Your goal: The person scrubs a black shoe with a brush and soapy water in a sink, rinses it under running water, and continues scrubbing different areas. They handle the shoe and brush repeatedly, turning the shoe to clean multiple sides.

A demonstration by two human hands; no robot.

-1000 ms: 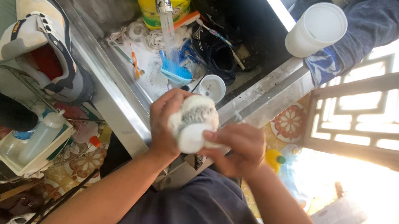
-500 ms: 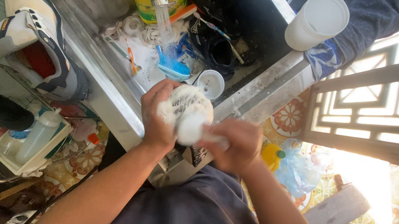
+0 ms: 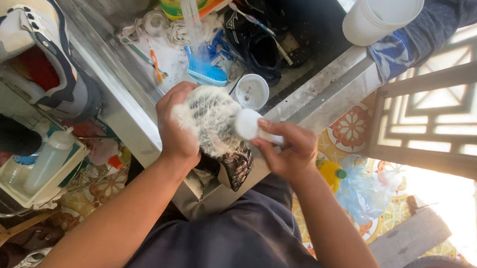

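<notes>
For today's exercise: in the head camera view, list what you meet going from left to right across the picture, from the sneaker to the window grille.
Grey and white sneaker → left hand → soapy shoe → right hand → white plastic cup → window grille.

A brush [image 3: 207, 72] and cup [image 3: 251, 91] lie in the sink [image 3: 310, 110], a sneaker [image 3: 26, 54] on its left rim

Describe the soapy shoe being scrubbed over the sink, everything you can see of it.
The shoe is coated in white foam over most of its upper, with a dark patterned part showing at its lower end. Its colour and material under the suds cannot be told. It is held in the air above the near edge of the steel sink. The left hand wraps around one side; the right hand presses a white brush against its foamy side.
</notes>
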